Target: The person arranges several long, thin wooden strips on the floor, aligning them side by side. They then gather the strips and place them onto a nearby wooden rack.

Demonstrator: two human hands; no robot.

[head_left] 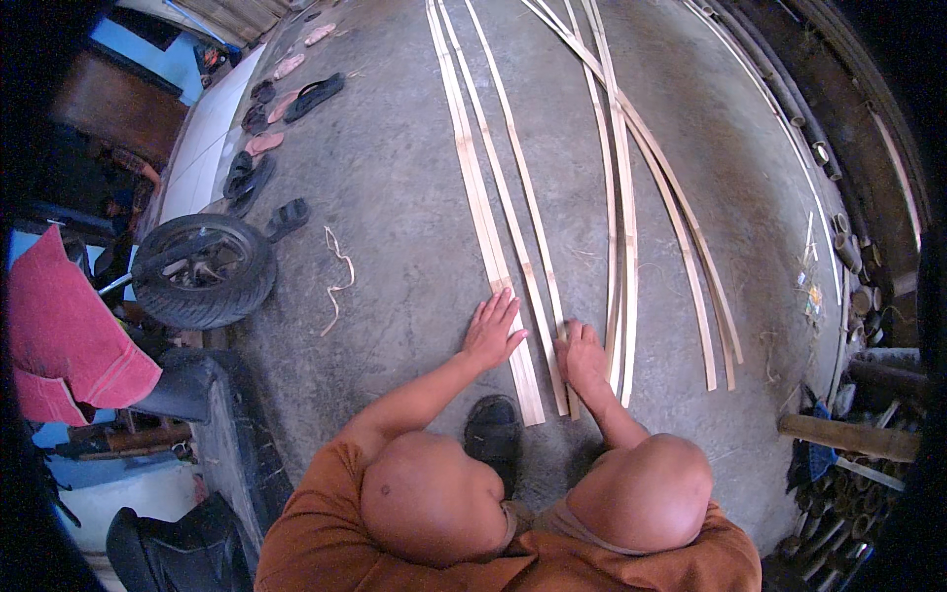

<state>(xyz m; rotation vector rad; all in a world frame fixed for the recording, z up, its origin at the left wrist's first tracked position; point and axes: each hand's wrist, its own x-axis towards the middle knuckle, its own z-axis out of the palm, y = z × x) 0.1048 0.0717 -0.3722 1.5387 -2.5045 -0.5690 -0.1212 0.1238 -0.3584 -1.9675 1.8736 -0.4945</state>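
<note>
Long pale bamboo strips (480, 212) lie lengthwise on the floor before me, running off past the far edge. My left hand (492, 333) rests flat with spread fingers on the leftmost wide strips, which look laid edge to edge. Just right of these lie two narrower strips, a small gap between them. The fingers of my right hand (583, 355) are curled at the near end of the outer narrow strip (536, 232), seemingly pinching it; the fingertips are partly hidden. Farther right, several more strips (625, 207) lie loosely, some crossing at an angle (681, 192).
A wheel with a tyre (205, 271) lies at left, near scattered sandals (314, 97) along a white tiled step (202, 163). A pink cloth (74, 335) hangs over something dark. Bamboo poles (848, 434) and cut pieces line the right side. A curled strip (340, 276) lies on the concrete floor.
</note>
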